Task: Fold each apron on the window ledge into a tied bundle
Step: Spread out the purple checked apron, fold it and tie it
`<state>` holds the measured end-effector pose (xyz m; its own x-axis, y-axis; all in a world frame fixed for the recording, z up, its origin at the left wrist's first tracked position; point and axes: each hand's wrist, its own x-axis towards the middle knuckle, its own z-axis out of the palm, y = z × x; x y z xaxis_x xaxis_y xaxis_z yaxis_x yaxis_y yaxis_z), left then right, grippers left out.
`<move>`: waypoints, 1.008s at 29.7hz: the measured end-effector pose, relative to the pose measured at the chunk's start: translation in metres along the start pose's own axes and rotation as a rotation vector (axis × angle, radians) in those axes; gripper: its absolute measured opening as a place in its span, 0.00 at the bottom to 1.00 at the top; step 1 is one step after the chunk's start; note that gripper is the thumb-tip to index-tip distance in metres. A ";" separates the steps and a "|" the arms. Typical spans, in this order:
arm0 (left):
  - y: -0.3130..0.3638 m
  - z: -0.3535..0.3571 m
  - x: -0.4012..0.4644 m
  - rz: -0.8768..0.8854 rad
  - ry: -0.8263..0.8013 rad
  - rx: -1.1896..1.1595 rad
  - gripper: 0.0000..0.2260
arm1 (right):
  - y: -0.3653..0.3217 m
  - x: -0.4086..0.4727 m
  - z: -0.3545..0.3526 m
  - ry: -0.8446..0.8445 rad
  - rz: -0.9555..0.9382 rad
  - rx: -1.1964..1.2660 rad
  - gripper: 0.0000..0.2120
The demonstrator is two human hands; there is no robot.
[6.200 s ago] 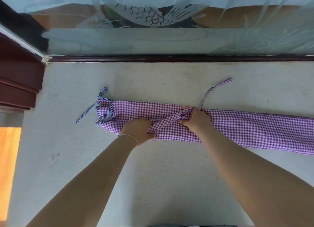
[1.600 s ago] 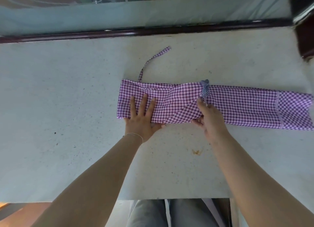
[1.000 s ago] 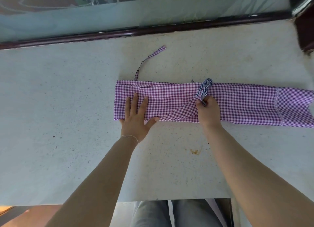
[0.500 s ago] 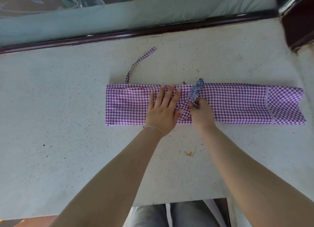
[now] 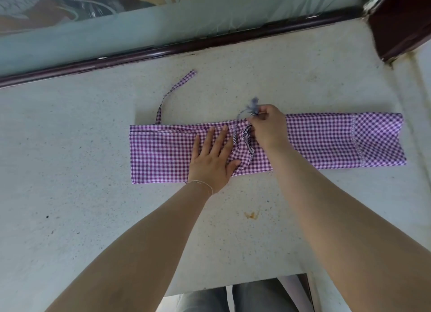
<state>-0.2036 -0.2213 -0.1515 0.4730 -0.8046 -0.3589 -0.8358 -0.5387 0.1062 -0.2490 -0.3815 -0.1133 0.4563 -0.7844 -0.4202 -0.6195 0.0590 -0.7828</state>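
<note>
The window ledge [image 5: 93, 218] carried the apron [image 5: 314, 143], folded into a long band near the window frame [image 5: 163, 52]. The left hand [image 5: 211, 162] lay flat and open on the apron's middle, likely pinning the folds. The right hand [image 5: 268, 129] pinched the striped tie [image 5: 253, 106] at the apron's far edge; half a second earlier it held lower.

1. Looks like a home, at a window.
2. Pale speckled stone ledge [image 5: 93, 218], stained.
3. Dark wood frame [image 5: 163, 51] along ledge's far edge; frosted patterned glass [image 5: 70, 10] behind frame.
4. Gingham apron [image 5: 326, 143] on ledge.
</note>
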 end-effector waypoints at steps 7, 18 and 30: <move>0.000 0.003 0.000 0.011 0.016 -0.019 0.26 | 0.017 -0.014 -0.021 -0.033 -0.151 -0.073 0.08; -0.001 0.008 0.004 -0.006 0.025 0.026 0.31 | 0.061 -0.072 0.006 -0.148 -0.657 -0.754 0.23; 0.023 -0.003 0.004 0.146 -0.025 -0.100 0.29 | 0.060 -0.073 -0.016 -0.131 -0.537 -0.343 0.20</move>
<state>-0.2202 -0.2382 -0.1473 0.3402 -0.8705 -0.3556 -0.8629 -0.4393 0.2498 -0.3299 -0.3299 -0.1226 0.8200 -0.5667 -0.0802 -0.4422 -0.5383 -0.7174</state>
